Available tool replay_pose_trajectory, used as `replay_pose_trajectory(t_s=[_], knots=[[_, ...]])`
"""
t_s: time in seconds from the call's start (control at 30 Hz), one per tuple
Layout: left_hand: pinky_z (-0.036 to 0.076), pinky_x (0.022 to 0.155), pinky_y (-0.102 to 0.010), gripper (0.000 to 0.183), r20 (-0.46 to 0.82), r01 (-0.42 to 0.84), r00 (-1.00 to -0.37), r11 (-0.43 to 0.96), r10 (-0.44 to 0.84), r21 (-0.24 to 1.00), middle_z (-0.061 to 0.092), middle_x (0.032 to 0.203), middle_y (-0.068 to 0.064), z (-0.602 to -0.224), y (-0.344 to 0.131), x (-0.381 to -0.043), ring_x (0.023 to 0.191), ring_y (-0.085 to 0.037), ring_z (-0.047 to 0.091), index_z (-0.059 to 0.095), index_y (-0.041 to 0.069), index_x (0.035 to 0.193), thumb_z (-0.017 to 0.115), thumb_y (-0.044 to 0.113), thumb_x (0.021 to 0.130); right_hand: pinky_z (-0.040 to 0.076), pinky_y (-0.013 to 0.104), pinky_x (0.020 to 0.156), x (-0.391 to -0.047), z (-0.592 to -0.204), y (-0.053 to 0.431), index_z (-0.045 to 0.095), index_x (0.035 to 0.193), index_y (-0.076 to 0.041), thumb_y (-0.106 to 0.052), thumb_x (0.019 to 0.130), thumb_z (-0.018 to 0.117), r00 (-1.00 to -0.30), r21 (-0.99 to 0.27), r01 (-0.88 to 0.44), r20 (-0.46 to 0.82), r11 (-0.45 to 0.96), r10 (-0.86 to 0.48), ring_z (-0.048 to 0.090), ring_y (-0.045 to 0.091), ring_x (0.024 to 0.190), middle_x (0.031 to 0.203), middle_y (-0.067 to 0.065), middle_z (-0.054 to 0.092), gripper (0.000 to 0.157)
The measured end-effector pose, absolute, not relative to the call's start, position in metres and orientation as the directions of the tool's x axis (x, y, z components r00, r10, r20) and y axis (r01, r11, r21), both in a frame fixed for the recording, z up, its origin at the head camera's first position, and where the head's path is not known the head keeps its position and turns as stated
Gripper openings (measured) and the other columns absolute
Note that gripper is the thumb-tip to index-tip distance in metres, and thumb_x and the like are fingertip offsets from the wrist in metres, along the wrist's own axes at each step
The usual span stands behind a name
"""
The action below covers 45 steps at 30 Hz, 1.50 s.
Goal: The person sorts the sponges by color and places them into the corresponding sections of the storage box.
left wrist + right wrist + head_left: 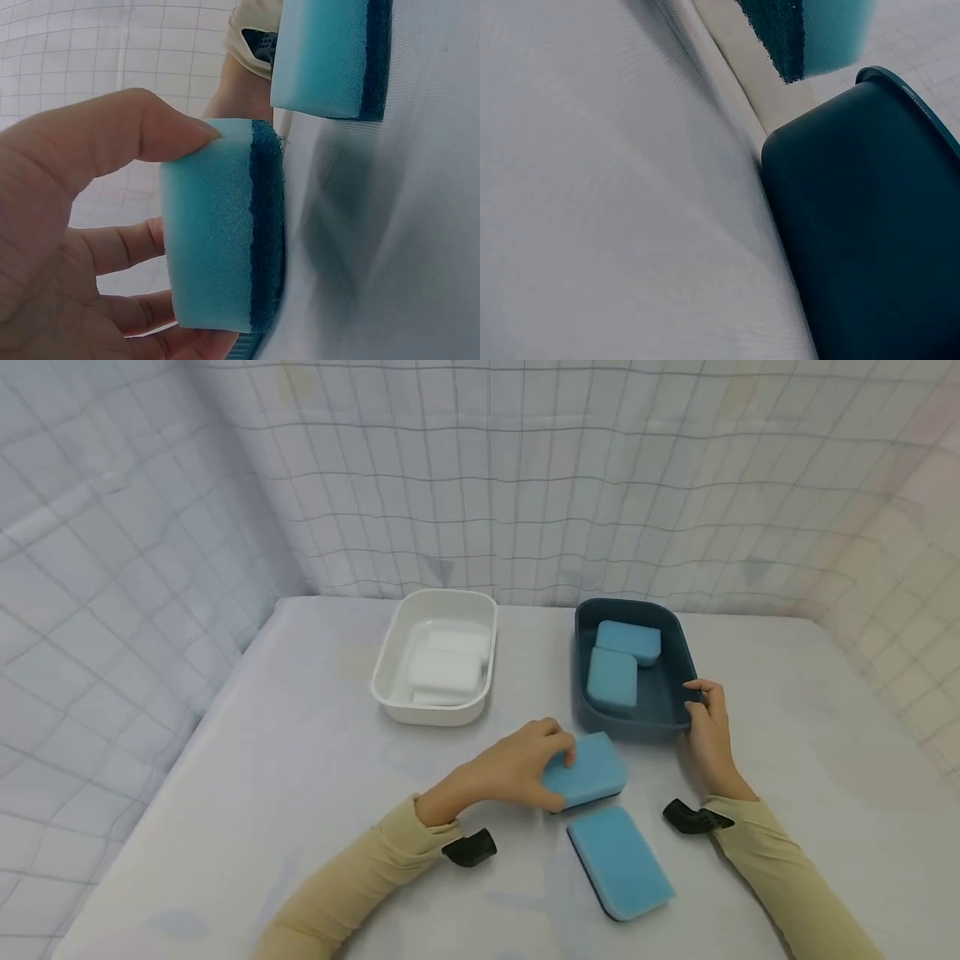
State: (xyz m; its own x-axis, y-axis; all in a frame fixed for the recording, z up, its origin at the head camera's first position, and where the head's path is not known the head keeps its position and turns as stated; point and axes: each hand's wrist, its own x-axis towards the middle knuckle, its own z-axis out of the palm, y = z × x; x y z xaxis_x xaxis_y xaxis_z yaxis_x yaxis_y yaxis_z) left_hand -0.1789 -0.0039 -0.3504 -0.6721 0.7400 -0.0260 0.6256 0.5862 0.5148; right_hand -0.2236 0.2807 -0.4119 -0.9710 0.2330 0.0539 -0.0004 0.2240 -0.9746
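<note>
My left hand [521,764] pinches a light-blue sponge [587,770] with a dark scouring side facing down. In the left wrist view the thumb presses one edge of this sponge [214,232] and the fingers lie along its far side. Off the tabletop and near the dark-blue tub, the sponge [832,37] shows at the top of the right wrist view. My right hand [710,735] grips the right near rim of the dark-blue tub [630,727]; that hand is out of sight in its own wrist view. Two blue sponges [612,677] lie inside the tub.
Another blue sponge [622,864] lies on the white table [300,760], nearer than the held one. A white tub [431,714] with white sponge-like blocks [446,670] stands left of the dark tub. Checked white cloth [525,485] hangs behind and at both sides.
</note>
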Motion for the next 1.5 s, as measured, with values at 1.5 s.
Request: replay_pose_trajectory(t_s=[1.5], knots=[[0.042, 0.075, -0.024, 0.032, 0.094, 0.704, -0.619, 0.498, 0.779, 0.506, 0.051, 0.105, -0.006, -0.318, -0.005, -0.194, 0.091, -0.016, 0.044, 0.055, 0.012, 0.097, 0.073, 0.018, 0.071, 0.021, 0.030, 0.107, -0.223, -0.413, 0.276, 0.042, 0.111, -0.026, -0.008, 0.097, 0.026, -0.971, -0.983, -0.030, 0.073, 0.184, 0.228, 0.018, 0.015, 0.135, 0.151, 0.008, 0.019, 0.028]])
